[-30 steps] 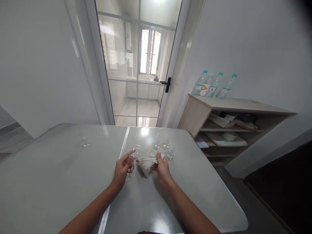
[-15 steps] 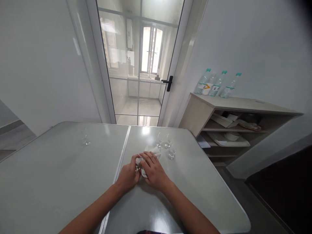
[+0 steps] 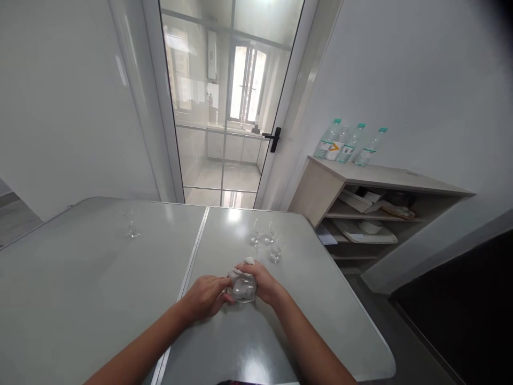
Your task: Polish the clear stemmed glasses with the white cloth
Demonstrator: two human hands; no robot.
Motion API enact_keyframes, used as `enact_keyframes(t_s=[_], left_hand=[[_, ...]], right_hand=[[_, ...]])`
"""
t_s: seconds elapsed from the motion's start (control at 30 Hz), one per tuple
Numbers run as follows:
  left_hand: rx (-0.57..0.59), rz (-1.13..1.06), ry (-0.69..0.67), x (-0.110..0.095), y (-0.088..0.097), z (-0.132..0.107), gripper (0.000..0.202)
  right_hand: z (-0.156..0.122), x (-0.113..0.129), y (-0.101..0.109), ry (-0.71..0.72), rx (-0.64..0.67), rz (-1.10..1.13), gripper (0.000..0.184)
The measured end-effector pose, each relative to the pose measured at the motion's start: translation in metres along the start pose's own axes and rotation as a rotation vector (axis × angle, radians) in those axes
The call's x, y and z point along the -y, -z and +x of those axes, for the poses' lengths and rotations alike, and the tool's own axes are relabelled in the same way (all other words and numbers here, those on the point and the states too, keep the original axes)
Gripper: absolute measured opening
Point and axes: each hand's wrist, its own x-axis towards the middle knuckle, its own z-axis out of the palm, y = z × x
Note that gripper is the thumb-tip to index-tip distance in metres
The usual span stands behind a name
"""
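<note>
Both my hands meet over the grey table (image 3: 100,278), just right of its centre seam. My left hand (image 3: 205,295) is closed on the stem end of a clear wine glass (image 3: 242,289) that lies tilted, its bowl towards me. My right hand (image 3: 262,282) is wrapped round the bowl with a pale cloth (image 3: 240,274) bunched against the glass. Three more small clear glasses (image 3: 265,243) stand upright on the table just beyond my right hand.
A single clear glass (image 3: 132,230) stands far left on the table. A glass door with a black handle (image 3: 271,138) is behind the table. At the right a wooden shelf unit (image 3: 360,187) carries three water bottles (image 3: 348,145) and papers.
My hands have drawn closer to me with the glass. The cloth, spread on the table a second ago, is now bunched around the glass bowl in my right hand.
</note>
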Motion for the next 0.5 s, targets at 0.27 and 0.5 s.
enact_keyframes(t_s=[0.27,0.5], left_hand=[[-0.334,-0.490,0.637,-0.003,-0.007,0.010,0.022],[-0.384,-0.679,1.020,0.008,-0.005,0.022,0.036]], right_hand=[[0.006,-0.007,-0.011,0.138,-0.117,0.370,0.031],[0.003,-0.021,-0.023,0.721,-0.323,-0.287,0.035]])
